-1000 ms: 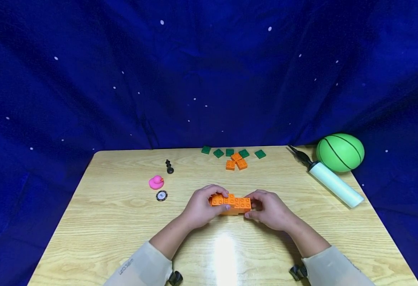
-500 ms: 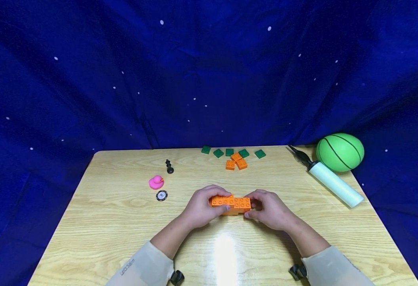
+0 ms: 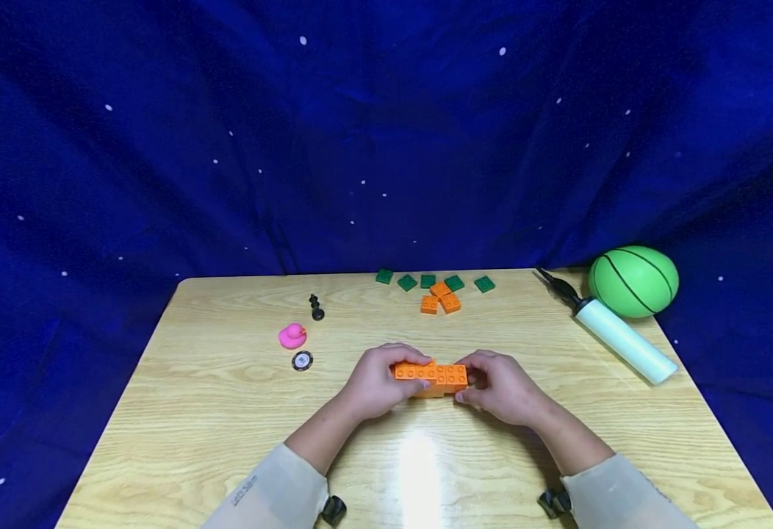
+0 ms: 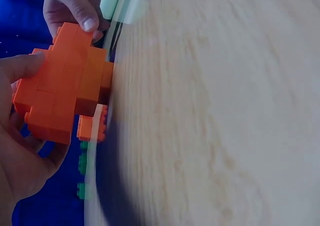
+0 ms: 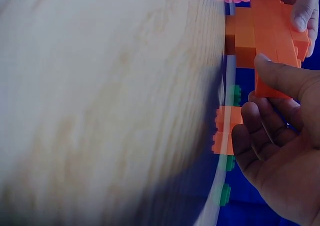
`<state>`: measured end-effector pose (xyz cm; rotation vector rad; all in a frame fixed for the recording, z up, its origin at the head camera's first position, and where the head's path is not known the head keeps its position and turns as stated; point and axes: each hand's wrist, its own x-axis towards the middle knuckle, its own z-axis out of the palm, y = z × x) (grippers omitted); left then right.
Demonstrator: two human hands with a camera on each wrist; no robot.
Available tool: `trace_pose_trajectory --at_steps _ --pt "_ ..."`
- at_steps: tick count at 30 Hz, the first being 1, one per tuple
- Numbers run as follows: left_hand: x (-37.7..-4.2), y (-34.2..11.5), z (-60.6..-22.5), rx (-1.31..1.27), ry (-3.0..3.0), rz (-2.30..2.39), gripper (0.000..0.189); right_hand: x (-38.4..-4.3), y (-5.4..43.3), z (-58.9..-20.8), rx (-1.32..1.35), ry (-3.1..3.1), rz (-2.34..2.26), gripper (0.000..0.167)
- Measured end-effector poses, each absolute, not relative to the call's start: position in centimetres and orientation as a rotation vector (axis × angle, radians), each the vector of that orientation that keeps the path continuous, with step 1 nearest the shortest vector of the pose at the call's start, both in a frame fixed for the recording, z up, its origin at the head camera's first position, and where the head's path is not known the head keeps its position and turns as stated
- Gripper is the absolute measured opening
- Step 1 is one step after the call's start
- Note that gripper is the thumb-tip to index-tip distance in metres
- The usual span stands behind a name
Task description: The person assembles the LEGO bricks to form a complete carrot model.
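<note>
Head view: a white-flecked blue drape hangs beyond the far edge of the wood-grained table; over its middle, left hand and right hand grip a stepped, studded orange building-brick assembly

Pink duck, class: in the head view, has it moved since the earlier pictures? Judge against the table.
No. Against the back-left corner of the table, the pink duck keeps its place; the whole picture has shifted slightly.

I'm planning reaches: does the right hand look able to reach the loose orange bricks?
Likely yes, after releasing the orange brick build: nothing visible stands between the right hand and the loose orange bricks.
</note>
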<state>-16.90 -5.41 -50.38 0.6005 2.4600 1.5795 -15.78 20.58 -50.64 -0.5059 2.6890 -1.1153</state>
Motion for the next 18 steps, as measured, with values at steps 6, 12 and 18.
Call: trace_pose_trajectory --at_steps 6,12,18 --pt "-16.84 -5.49 -50.48 0.57 2.485 1.574 0.033 -15.97 20.58 -50.67 -0.511 2.679 -1.133 0.031" --pt "-16.81 -5.54 -50.99 0.632 2.555 1.527 0.034 -15.88 20.68 -50.85 -0.529 2.68 -1.155 0.031" --pt "-17.07 -5.6 -51.01 0.695 2.57 1.483 0.034 -15.93 20.72 -50.79 -0.531 2.681 -1.163 0.031"
